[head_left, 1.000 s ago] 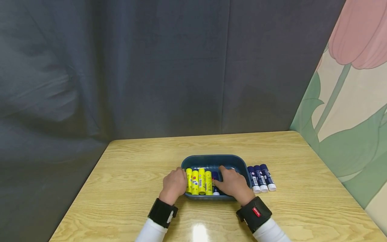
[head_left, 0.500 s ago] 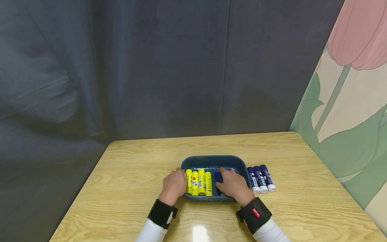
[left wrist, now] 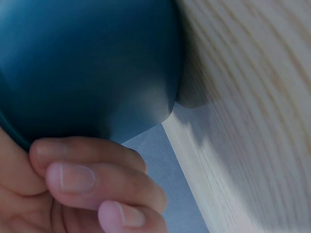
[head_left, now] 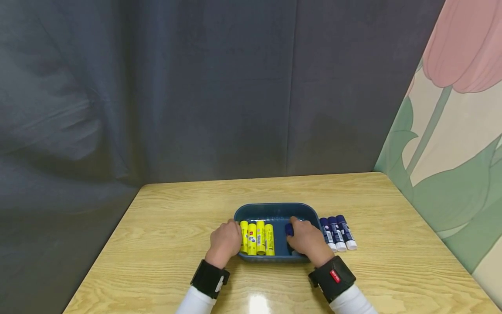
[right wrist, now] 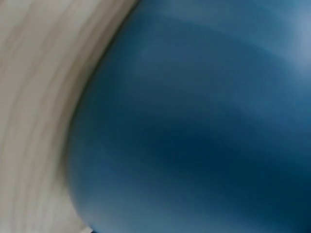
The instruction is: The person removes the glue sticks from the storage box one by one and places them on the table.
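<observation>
A dark blue tray [head_left: 274,258] holds a row of yellow glue sticks [head_left: 260,237] along its left side. My left hand [head_left: 225,240] grips the tray's left rim. Its curled fingertips [left wrist: 77,178] lie against the outer wall of the tray [left wrist: 97,73] in the left wrist view. Inside the right half of the tray, my right hand [head_left: 309,239] holds a navy glue stick [head_left: 289,230], mostly hidden under the fingers. Only the tray's blurred outer wall [right wrist: 194,121] and some tabletop fill the right wrist view; the hand is not seen there.
Three navy glue sticks with white ends [head_left: 338,233] lie side by side on the wooden table [head_left: 176,226], close to the tray's right wall. A dark curtain [head_left: 219,96] hangs behind the table, and a tulip-painted wall [head_left: 451,144] stands at the right.
My right hand has taken hold of the navy glue stick beside the yellow ones and drawn it rightward inside the tray, opening a gap. My left hand keeps its place on the rim.
</observation>
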`<state>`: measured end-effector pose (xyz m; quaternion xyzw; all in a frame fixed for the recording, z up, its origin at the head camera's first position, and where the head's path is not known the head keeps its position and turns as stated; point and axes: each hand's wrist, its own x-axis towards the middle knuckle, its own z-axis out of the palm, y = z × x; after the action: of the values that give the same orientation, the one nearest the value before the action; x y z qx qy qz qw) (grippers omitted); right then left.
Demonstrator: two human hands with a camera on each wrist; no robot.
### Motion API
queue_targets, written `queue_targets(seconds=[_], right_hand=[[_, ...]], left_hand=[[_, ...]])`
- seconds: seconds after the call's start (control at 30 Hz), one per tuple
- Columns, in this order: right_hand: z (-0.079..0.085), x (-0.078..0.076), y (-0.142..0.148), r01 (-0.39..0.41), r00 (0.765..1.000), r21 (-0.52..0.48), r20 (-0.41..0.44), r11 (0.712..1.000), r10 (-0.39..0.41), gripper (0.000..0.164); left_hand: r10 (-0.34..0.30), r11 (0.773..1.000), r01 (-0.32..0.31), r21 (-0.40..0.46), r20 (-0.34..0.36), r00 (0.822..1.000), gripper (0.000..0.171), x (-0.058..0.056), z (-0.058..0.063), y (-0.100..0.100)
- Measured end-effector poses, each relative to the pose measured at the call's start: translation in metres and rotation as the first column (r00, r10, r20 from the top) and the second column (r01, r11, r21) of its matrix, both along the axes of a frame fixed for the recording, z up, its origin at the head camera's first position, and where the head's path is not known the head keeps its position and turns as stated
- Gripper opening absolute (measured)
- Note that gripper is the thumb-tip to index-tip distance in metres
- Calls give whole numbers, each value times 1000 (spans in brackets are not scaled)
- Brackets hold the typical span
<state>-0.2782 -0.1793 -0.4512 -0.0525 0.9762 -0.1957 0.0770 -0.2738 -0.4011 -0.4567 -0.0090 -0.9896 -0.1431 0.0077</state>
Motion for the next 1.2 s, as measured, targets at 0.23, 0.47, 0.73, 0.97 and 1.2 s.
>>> queue_targets(seconds=[0.23, 0.47, 0.73, 0.97, 1.2], right_hand=[[1, 0, 2, -8, 1000, 2, 6, 1000, 8, 54], [2, 3, -1, -37, 999, 27, -34, 999, 38, 52], [-3, 4, -5, -59, 992, 109, -103, 992, 71, 52], [-4, 3, -6, -58, 995, 98, -76, 994, 66, 54], [-4, 2, -5, -61, 995, 94, -69, 994, 67, 55]], left_hand=[[1, 1000, -1, 20, 1, 1000, 36, 0, -1, 0], [3, 1000, -3, 7, -4, 1000, 35, 0, 1, 0], [7, 1000, -7, 22, -7, 1000, 36, -1, -3, 0], [7, 1000, -7, 23, -3, 1000, 36, -2, -5, 0], [8, 1000, -8, 21, 6, 1000, 35, -2, -3, 0]])
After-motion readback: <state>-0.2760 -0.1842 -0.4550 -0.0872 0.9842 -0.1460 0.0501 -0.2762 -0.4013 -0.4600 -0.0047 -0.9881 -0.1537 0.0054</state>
